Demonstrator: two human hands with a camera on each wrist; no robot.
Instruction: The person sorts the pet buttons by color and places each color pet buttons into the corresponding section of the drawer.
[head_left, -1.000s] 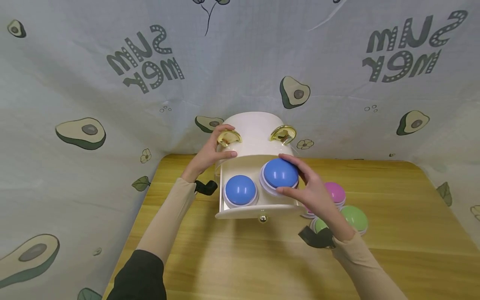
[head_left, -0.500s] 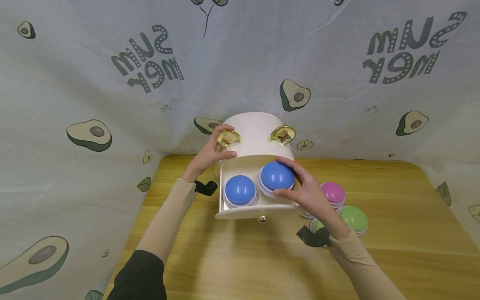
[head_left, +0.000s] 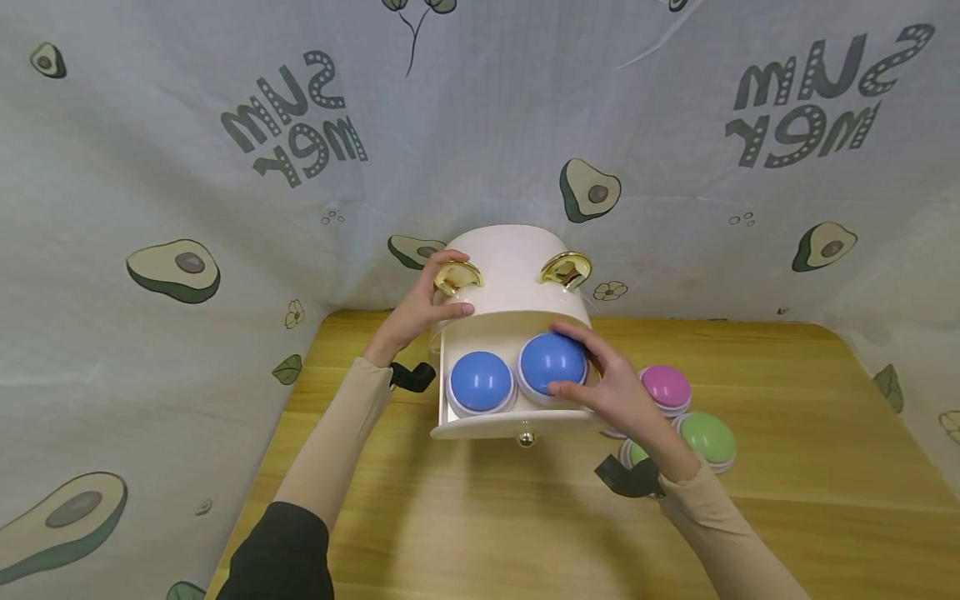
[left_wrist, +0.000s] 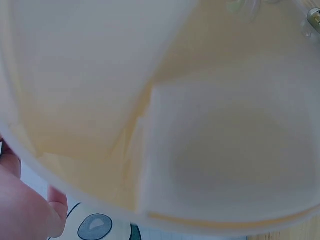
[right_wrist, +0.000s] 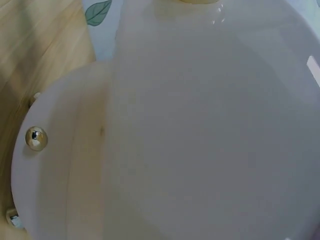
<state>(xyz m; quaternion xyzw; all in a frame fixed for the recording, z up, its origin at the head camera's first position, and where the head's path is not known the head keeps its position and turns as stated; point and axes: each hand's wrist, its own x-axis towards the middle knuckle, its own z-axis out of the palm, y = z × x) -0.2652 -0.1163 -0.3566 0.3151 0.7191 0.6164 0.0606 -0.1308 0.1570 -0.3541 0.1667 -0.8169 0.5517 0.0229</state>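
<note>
A white rounded box with two gold ears stands with its drawer pulled out. My left hand holds the box at its left ear, thumb in front and fingers behind. Between the thumb and fingers of my right hand is a blue-domed push button with a white base, in the right half of the drawer. Another blue push button sits to its left. The left wrist view shows part of the left hand at the box's edge; in the right wrist view the box's white surface fills most of the frame.
On the wooden table, right of the box, lie a pink button and a green button; others are partly hidden by the right arm. A gold knob juts from the drawer front. Avocado-print cloth hangs behind.
My right hand has moved the blue push button slightly left and toward the drawer front, and it looks more level now. The left hand stays at the ear.
</note>
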